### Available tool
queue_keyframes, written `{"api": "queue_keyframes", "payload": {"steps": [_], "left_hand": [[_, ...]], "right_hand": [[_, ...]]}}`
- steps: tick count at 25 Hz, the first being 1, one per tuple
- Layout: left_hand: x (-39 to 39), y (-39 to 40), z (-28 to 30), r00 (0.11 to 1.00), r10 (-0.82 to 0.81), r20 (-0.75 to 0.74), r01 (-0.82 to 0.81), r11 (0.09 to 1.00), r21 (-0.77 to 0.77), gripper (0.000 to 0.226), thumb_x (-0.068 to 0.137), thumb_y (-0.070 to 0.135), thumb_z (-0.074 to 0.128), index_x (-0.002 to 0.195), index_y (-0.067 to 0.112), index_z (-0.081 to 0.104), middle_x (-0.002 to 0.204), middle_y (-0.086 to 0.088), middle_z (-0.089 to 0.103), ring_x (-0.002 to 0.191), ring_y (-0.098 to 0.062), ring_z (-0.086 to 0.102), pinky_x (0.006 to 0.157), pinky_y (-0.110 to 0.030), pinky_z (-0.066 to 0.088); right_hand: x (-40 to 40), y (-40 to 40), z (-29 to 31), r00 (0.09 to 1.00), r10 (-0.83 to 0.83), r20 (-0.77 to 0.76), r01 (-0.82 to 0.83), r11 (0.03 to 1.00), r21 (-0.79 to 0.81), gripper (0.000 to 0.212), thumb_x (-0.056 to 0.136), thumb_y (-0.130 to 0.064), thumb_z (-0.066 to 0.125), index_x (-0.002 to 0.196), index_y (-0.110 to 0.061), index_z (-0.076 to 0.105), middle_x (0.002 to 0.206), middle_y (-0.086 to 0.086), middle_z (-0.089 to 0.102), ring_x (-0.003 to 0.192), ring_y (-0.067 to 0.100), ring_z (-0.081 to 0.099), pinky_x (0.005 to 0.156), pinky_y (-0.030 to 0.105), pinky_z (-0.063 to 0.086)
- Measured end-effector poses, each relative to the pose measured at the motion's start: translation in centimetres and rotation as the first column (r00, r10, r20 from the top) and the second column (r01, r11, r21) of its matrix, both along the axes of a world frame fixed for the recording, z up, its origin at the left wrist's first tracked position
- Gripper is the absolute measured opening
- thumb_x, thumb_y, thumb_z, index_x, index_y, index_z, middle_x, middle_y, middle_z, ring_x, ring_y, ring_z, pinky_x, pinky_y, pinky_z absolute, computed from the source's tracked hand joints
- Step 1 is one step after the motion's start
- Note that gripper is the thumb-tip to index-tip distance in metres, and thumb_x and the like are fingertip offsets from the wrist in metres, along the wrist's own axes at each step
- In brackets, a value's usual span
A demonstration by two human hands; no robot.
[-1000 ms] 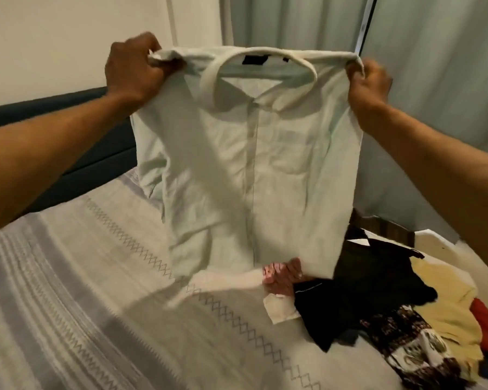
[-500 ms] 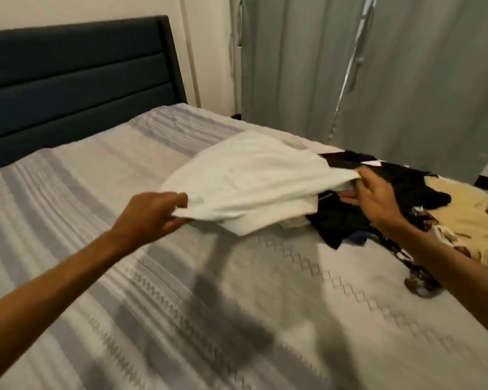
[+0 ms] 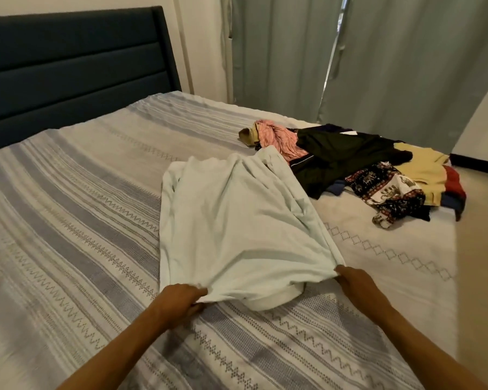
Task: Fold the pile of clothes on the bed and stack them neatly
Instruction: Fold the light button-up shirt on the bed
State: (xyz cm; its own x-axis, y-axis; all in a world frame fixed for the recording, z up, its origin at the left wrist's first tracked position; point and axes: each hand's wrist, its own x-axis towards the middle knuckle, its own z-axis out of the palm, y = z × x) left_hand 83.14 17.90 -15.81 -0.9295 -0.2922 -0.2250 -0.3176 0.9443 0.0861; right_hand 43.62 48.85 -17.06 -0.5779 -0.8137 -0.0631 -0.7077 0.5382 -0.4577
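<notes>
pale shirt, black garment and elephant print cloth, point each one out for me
pale shirt (image 3: 237, 235), head view, middle of its back panel
black garment (image 3: 341, 153), head view, centre of the dark fabric in the pile
elephant print cloth (image 3: 389, 192), head view, its white patterned band

Place: a bedroom in a home.
Bed (image 3: 82, 220): a wide mattress fills most of the view, under a grey and white cover woven with stripes, zigzags and diamond rows.
Headboard (image 3: 76, 66): dark blue padded panels in horizontal bands, standing at the far left against a plain pale wall (image 3: 203, 38).
Curtains (image 3: 392, 60): long grey-green drapes hang floor-length on the far right, with a thin slit of daylight between two panels.
Laundry: a loose pile of clothes (image 3: 364, 170) on the far right part of the bed, and a pale shirt (image 3: 237, 226) spread on the cover, as household washing.
</notes>
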Motion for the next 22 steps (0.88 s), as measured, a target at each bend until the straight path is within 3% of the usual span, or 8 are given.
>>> {"api": "queue_keyframes", "payload": {"steps": [2, 4, 6, 8, 12, 17, 20, 22], "left_hand": [[2.5, 2.1, -0.5, 0.999, -0.012, -0.043, 0.015, 0.998, 0.064, 0.045, 0.102, 0.063, 0.033, 0.131, 0.038, 0.057, 0.112, 0.005, 0.070, 0.102, -0.016, 0.066, 0.080, -0.030, 0.043], [4.2, 4.4, -1.2, 0.994, -0.021, -0.104, 0.037, 0.988, 0.147, 0.044, 0.101, 0.067, 0.032, 0.124, 0.038, 0.056, 0.106, 0.005, 0.069, 0.097, -0.017, 0.067, 0.077, -0.032, 0.046], [4.4, 6.6, -1.8, 0.993, -0.034, -0.116, 0.054, 0.982, 0.181, 0.035, 0.098, 0.065, 0.040, 0.116, 0.038, 0.053, 0.099, 0.008, 0.069, 0.088, -0.016, 0.069, 0.065, -0.031, 0.043], [3.4, 7.9, -2.4, 0.992, -0.057, -0.109, 0.077, 0.979, 0.187, 0.030, 0.090, 0.064, 0.052, 0.103, 0.037, 0.052, 0.081, 0.015, 0.066, 0.066, -0.007, 0.067, 0.051, -0.024, 0.030], [-0.8, 12.4, -2.8, 0.991, -0.086, -0.103, 0.097, 0.989, 0.107, 0.032, 0.082, 0.063, 0.055, 0.098, 0.036, 0.049, 0.067, 0.017, 0.061, 0.049, -0.002, 0.058, 0.039, -0.024, 0.024], [-4.6, 20.8, -2.1, 0.998, -0.044, -0.052, 0.054, 0.975, 0.217, 0.040, 0.074, 0.058, 0.047, 0.107, 0.034, 0.052, 0.062, 0.015, 0.059, 0.040, -0.003, 0.053, 0.041, -0.026, 0.012], [-5.4, 23.9, -3.5, 0.993, -0.119, 0.019, 0.108, 0.950, 0.292, 0.054, 0.071, 0.061, 0.053, 0.117, 0.031, 0.053, 0.066, 0.015, 0.061, 0.042, -0.005, 0.055, 0.031, -0.021, 0.026], [-5.1, 25.3, -3.1, 0.975, -0.221, 0.000, 0.213, 0.941, 0.264, 0.054, 0.077, 0.059, 0.061, 0.122, 0.032, 0.050, 0.081, 0.015, 0.066, 0.058, -0.008, 0.064, 0.041, -0.021, 0.039]], "right_hand": [[2.1, 3.0, 1.2, 0.998, 0.060, -0.022, -0.058, 0.993, 0.103, 0.022, 0.110, -0.034, 0.043, 0.102, -0.031, 0.063, 0.104, -0.003, 0.072, 0.090, 0.011, 0.068, 0.079, 0.030, 0.051], [3.6, 6.1, 2.1, 0.992, 0.111, -0.065, -0.092, 0.966, 0.240, 0.038, 0.108, -0.046, 0.035, 0.125, -0.026, 0.062, 0.124, -0.002, 0.069, 0.104, 0.014, 0.067, 0.091, 0.027, 0.051], [3.8, 7.7, 3.5, 0.984, 0.141, -0.110, -0.094, 0.931, 0.353, 0.040, 0.110, -0.045, 0.035, 0.142, -0.028, 0.051, 0.141, -0.007, 0.059, 0.121, 0.013, 0.062, 0.103, 0.024, 0.046], [2.5, 7.6, 5.0, 0.987, 0.102, -0.124, -0.042, 0.910, 0.412, 0.034, 0.113, -0.036, 0.034, 0.143, -0.027, 0.049, 0.138, -0.008, 0.055, 0.129, 0.017, 0.058, 0.108, 0.029, 0.043], [-1.8, 8.6, 5.4, 0.990, -0.008, -0.144, 0.076, 0.879, 0.471, 0.035, 0.113, -0.033, 0.035, 0.137, -0.021, 0.057, 0.137, 0.006, 0.060, 0.121, 0.026, 0.060, 0.103, 0.039, 0.047], [-6.4, 13.9, 5.1, 0.980, 0.002, -0.197, 0.104, 0.842, 0.529, 0.043, 0.108, -0.028, 0.047, 0.150, -0.018, 0.047, 0.146, 0.012, 0.057, 0.121, 0.033, 0.062, 0.102, 0.043, 0.051], [-10.0, 19.2, 2.8, 0.961, 0.128, -0.244, 0.003, 0.882, 0.472, 0.054, 0.095, -0.032, 0.066, 0.146, -0.029, 0.049, 0.139, 0.007, 0.061, 0.107, 0.029, 0.068, 0.090, 0.044, 0.059], [-10.5, 19.7, 2.4, 0.972, 0.081, -0.220, 0.034, 0.881, 0.473, 0.044, 0.093, -0.032, 0.063, 0.136, -0.032, 0.056, 0.124, 0.002, 0.066, 0.098, 0.025, 0.067, 0.078, 0.041, 0.059]]}}
